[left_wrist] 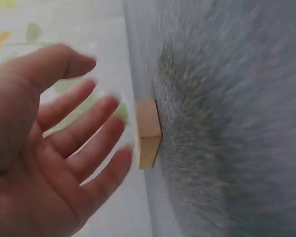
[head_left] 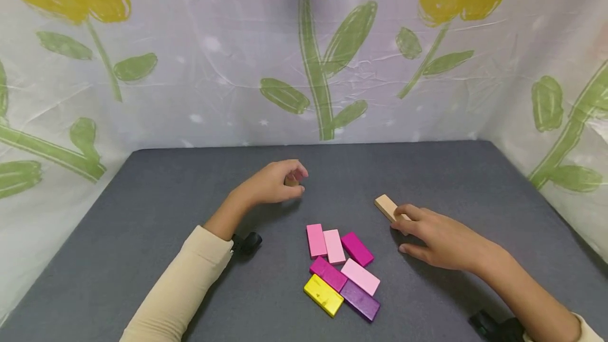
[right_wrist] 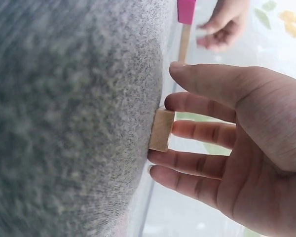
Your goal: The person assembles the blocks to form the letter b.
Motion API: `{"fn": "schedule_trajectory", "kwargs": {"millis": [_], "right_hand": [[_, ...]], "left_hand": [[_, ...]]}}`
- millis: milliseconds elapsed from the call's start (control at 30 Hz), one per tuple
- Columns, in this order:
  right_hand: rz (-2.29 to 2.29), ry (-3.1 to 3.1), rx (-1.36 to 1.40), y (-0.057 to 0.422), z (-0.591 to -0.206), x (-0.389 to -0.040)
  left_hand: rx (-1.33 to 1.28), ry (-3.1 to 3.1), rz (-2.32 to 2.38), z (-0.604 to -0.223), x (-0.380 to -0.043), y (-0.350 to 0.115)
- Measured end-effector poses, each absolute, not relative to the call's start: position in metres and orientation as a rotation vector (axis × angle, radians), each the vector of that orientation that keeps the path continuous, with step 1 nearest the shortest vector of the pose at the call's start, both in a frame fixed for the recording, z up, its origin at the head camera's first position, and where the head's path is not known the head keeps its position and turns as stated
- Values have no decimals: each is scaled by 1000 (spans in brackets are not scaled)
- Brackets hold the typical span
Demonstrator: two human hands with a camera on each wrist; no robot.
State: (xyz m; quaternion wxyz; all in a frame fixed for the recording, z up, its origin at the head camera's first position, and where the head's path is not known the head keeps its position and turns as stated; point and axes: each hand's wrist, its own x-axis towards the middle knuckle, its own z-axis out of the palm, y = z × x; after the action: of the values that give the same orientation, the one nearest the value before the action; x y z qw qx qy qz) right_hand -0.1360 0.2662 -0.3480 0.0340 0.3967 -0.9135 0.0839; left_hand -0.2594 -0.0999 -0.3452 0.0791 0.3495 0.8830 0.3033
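Note:
My left hand [head_left: 275, 181] is held over the far middle of the table, its fingers spread and loosely bent with nothing in them. Just beyond its fingertips a plain wooden block [left_wrist: 149, 133] lies on the grey table; in the head view the hand mostly covers it. On the right, my right hand [head_left: 439, 236] reaches over another plain wooden block [head_left: 386, 206]. Its fingers [right_wrist: 192, 163] lie right at that block's sides, while the thumb [right_wrist: 212, 79] stands apart from it. The near end of this block is hidden under the hand in the head view.
Between the arms lies a group of coloured blocks: several pink and magenta ones [head_left: 360, 276], a purple one [head_left: 360, 300] and a yellow one [head_left: 323, 295]. A flower-printed cloth [head_left: 214, 67] hangs behind the table [head_left: 119, 257] and along both sides.

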Motion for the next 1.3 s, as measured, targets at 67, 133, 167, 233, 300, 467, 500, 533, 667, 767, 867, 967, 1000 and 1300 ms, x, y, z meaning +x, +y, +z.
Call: {"fn": "schedule_trajectory", "kwargs": {"millis": [67,133,167,233,300,467,500,533,667,767,867,967,1000,1300], "right_hand": [[260,-2808,1225,264,-348,-136],[262,-2806,1220,263,-348,-136],[262,-2804,1216,263,-348,-136],[261,-2797,1211,262,-348,-135],[261,-2779,1219,261,-348,-135],[264,-2762,1244,260,-348,-135],[265,-2765,1245,259,-348,-135],[264,-2770,1242,259,-348,-135],[251,-2774,1239,258,-347,-133],[239,-2779,1254,256,-347,-131],[228,-2771,1276,252,-346,-128],[223,-2750,1304,247,-346,-125],[218,-2742,1312,246,-346,-124],[267,-2757,1344,231,-348,-112]], "left_hand": [[1058,2587,863,-345,-249,-103],[1061,2535,806,-347,-241,-104],[1067,2517,779,-347,-237,-104],[1089,2500,734,-348,-230,-101],[1113,2482,719,-348,-223,-96],[1187,2444,660,-347,-205,-75],[1195,2447,644,-347,-202,-72],[1200,2447,631,-348,-200,-69],[1168,2440,605,-350,-194,-63],[1156,2400,614,-351,-190,-59],[1174,2358,626,-351,-186,-55],[1217,2321,634,-350,-182,-52],[1236,2311,637,-350,-181,-51],[1251,2256,726,-353,-174,-43]]}}
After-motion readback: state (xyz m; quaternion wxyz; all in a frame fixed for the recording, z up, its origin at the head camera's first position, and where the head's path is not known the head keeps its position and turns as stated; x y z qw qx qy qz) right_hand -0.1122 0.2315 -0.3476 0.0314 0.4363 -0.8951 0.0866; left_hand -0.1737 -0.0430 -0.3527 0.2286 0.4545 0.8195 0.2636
